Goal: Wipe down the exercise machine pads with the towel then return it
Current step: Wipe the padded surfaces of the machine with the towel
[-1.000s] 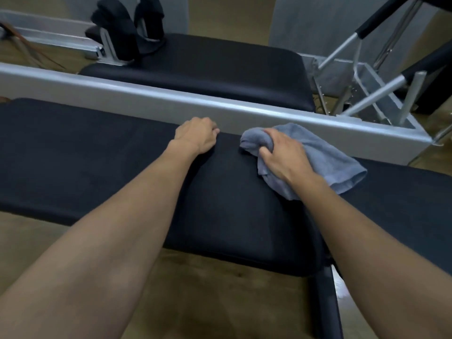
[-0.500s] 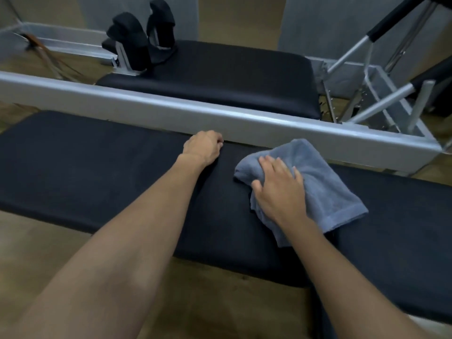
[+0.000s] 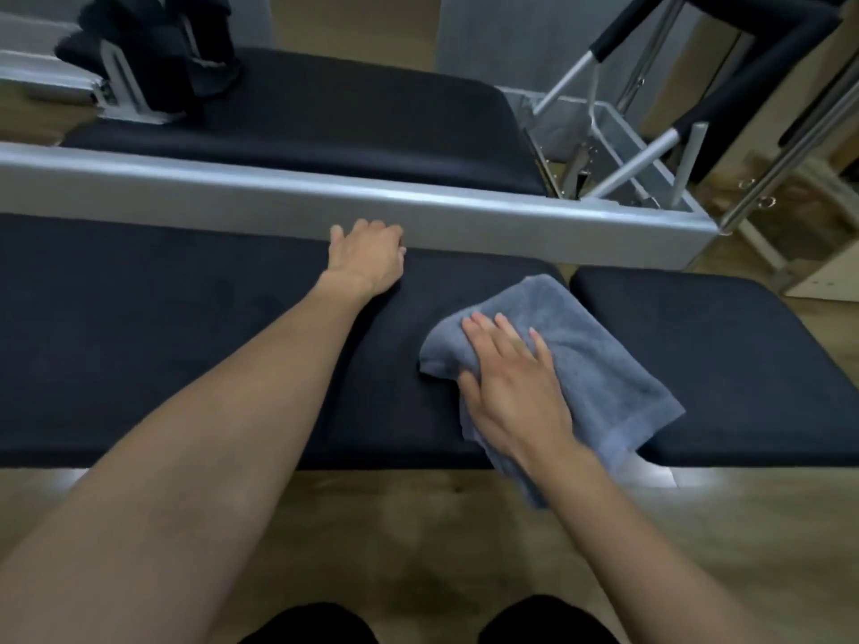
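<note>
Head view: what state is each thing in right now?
towel, loosely folded, lying across the gap between long pad and short pad, one corner hanging off the near edge.
right hand, fingers straight, pressing the towel.
left hand, on the long pad's far edge, fingers curled; grip hidden.

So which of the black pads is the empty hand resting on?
The long near pad, this side of the rail; the left hand rests on its far edge, left of the towel.

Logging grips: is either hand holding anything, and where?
Right hand presses flat on the towel, left part, not gripping; left hand rests at the pad, far edge, fingertips hidden.
</note>
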Tool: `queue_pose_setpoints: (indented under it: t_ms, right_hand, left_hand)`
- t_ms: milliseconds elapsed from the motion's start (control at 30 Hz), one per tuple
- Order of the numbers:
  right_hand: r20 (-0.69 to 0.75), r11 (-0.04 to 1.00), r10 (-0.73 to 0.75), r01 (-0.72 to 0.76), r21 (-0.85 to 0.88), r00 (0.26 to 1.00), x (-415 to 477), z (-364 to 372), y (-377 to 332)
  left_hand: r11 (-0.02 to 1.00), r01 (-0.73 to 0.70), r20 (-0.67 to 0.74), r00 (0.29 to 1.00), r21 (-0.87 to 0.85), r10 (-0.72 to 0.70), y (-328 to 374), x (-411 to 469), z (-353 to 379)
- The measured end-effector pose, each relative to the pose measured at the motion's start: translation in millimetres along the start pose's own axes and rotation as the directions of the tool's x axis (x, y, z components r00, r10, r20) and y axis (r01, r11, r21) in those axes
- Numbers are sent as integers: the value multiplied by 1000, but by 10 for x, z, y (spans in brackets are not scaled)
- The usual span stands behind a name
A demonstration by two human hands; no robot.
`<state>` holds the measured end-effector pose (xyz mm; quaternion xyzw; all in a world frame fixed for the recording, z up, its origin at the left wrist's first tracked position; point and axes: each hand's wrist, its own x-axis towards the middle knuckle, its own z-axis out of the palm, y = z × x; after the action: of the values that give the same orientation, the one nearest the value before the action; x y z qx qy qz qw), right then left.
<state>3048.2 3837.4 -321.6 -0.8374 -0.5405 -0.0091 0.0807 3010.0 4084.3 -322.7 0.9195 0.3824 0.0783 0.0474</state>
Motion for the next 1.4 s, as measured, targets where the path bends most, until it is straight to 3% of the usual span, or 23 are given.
queue_pose_setpoints:
  t_ms: [233,467,867,1033,1200,1400]
  right_hand:
    - [-35,999,9,-7,54,999,979,97,-143]
    - [-49,997,76,-77,-12,996,1799,250,-337]
    - [7,998,-46,46,31,999,49,196,-1431]
    - [-8,996,-76,76,54,997,-192,228,-1585]
    - [-31,993,-100,102,54,994,407,259,-1519]
    - [-58,997,-46,49,55,997,1762,416,-1475]
  left_hand:
    - [998,-60,-11,998,-33,60,-262,118,30]
    - [992,108,43,993,68,-111,-1466,-90,-103]
    - [992,111,32,994,-54,-109,-1450,-371,-181]
    - [989,124,24,992,-84,-122,-1461,-385,-144]
    - [987,130,2,992,-90,-130,-1487,-338,-112]
    - [983,151,32,988,-105,-149,-1535,-292,-127]
